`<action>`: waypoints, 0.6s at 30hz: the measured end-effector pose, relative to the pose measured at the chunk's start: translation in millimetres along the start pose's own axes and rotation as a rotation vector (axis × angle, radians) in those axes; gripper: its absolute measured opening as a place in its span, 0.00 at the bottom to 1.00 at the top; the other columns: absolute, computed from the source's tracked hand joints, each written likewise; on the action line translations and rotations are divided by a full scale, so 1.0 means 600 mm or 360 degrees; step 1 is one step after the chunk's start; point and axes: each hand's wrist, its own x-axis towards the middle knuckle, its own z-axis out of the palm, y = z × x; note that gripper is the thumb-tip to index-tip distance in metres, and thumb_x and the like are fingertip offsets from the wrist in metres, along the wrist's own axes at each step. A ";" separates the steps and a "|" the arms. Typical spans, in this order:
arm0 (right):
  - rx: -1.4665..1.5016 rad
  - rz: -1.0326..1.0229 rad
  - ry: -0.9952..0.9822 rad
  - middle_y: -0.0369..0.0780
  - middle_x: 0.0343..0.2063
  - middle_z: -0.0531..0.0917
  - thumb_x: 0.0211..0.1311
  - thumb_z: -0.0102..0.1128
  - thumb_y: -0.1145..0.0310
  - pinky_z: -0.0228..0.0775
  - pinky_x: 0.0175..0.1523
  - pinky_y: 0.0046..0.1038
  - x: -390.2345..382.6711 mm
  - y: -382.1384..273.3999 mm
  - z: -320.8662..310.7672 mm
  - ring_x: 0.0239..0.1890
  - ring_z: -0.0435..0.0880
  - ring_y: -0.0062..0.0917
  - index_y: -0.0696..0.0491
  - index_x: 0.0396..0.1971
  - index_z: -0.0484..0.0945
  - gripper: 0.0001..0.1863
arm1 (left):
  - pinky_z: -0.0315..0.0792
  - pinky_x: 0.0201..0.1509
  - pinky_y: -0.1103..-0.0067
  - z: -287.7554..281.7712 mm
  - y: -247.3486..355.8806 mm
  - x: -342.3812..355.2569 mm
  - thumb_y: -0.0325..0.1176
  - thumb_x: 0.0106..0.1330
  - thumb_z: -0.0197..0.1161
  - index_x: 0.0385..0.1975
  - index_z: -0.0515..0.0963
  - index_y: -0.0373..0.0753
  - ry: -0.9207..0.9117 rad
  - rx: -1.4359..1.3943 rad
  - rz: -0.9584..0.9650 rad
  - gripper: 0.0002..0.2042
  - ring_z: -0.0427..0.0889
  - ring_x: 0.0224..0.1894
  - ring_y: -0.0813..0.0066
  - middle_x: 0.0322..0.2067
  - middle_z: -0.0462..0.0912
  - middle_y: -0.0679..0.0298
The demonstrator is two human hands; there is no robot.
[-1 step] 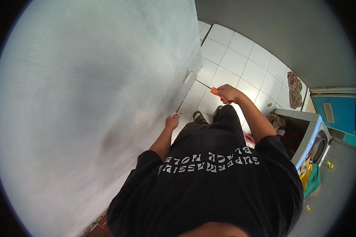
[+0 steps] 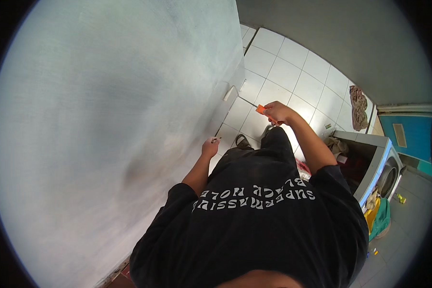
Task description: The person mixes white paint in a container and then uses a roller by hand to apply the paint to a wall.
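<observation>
My right hand (image 2: pixel 279 113) is closed around a flat orange piece (image 2: pixel 260 109), out in front of my right leg. One end of it sticks out past my fingers to the left; its kind I cannot make out. My left hand (image 2: pixel 209 147) is lower and further left, close beside the pale grey wall (image 2: pixel 96 96). Its fingers are closed on a small thin stick-like thing (image 2: pixel 217 139), too small to name. Whether this hand touches the wall is unclear. A short white rounded bar (image 2: pixel 229 93) shows low on the wall, beyond both hands.
White floor tiles (image 2: pixel 293 67) lie ahead, with a crumpled brown patterned cloth (image 2: pixel 358 108) at the right. On my right stands a tiled counter (image 2: pixel 369 140) with a round metal basin (image 2: pixel 387 181). Green and yellow cloths (image 2: pixel 380 218) hang by it. A blue panel (image 2: pixel 410 137) is behind.
My right foot has shifted slightly forward and to the right. Both hands keep nearly the same place and grip.
</observation>
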 end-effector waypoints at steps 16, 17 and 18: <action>-0.0076 -0.0001 -0.0069 0.39 0.18 0.77 0.62 0.57 0.65 0.63 0.16 0.23 0.036 0.004 -0.095 0.14 0.74 0.20 0.63 0.60 0.69 0.28 | 0.74 0.53 0.67 -0.017 -0.011 -0.011 0.51 0.63 0.61 0.48 0.79 0.39 -0.0085 0.0151 -0.0189 0.23 0.82 0.47 0.55 0.43 0.84 0.51; -0.0044 -0.0015 -0.0021 0.40 0.18 0.77 0.62 0.55 0.67 0.62 0.16 0.25 0.096 0.019 -0.080 0.13 0.73 0.21 0.66 0.59 0.69 0.27 | 0.74 0.53 0.67 -0.019 -0.011 -0.016 0.50 0.63 0.61 0.48 0.79 0.39 -0.0070 0.0190 -0.0143 0.22 0.82 0.47 0.56 0.42 0.84 0.51; -0.0016 -0.0011 -0.0024 0.40 0.18 0.77 0.62 0.55 0.67 0.62 0.16 0.25 0.153 0.041 -0.075 0.13 0.73 0.21 0.66 0.59 0.69 0.27 | 0.74 0.53 0.67 -0.017 -0.003 -0.018 0.50 0.63 0.61 0.48 0.79 0.39 -0.0070 0.0228 -0.0091 0.21 0.82 0.47 0.56 0.42 0.84 0.52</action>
